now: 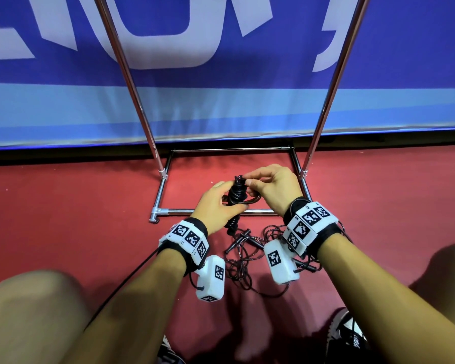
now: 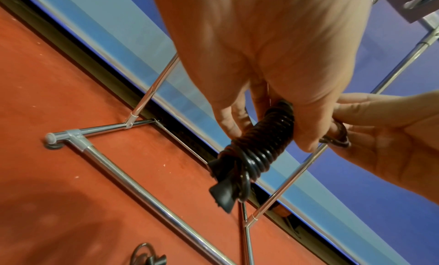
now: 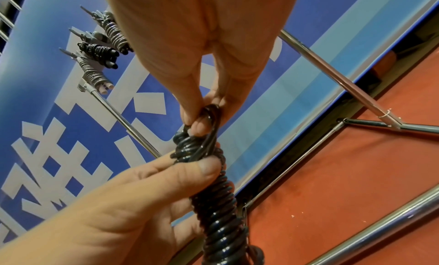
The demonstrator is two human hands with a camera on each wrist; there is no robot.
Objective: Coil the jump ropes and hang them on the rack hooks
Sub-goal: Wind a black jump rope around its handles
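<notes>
A black jump rope wound into a tight coiled bundle is held above the red floor in front of the chrome rack. My left hand grips the middle of the bundle, thumb pressed on the wraps. My right hand pinches a loop of rope at the bundle's top end. Both handles stick out of the lower end. Several coiled ropes hang on the rack's hooks high up, seen in the right wrist view.
Loose black jump ropes lie tangled on the red floor between my forearms. The rack's chrome base frame and two slanted uprights stand before a blue banner wall. My knees and shoes flank the bottom of the head view.
</notes>
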